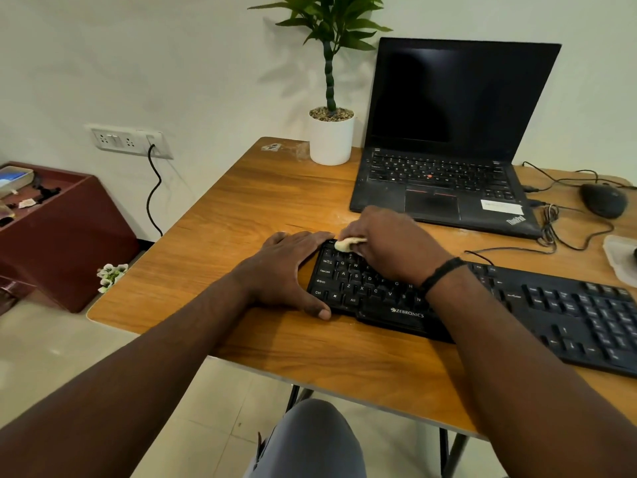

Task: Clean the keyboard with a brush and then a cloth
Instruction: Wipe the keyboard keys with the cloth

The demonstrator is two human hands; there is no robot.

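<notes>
A black keyboard [551, 305] lies on the wooden table [262, 201], running from the middle to the right edge of view. My right hand [389, 243] is closed around a small cream cloth [349, 243] and presses it on the keyboard's top left corner keys. My left hand [293, 267] grips the keyboard's left end, fingers along the far edge and thumb on the near edge. No brush is in view.
An open black laptop [444, 160] stands behind the keyboard. A potted plant [331, 136] stands to the laptop's left, and a black mouse [603, 200] with loose cables lies at the right. A pale tray [622, 257] is at the right edge. A maroon cabinet [65, 232] stands on the floor at left.
</notes>
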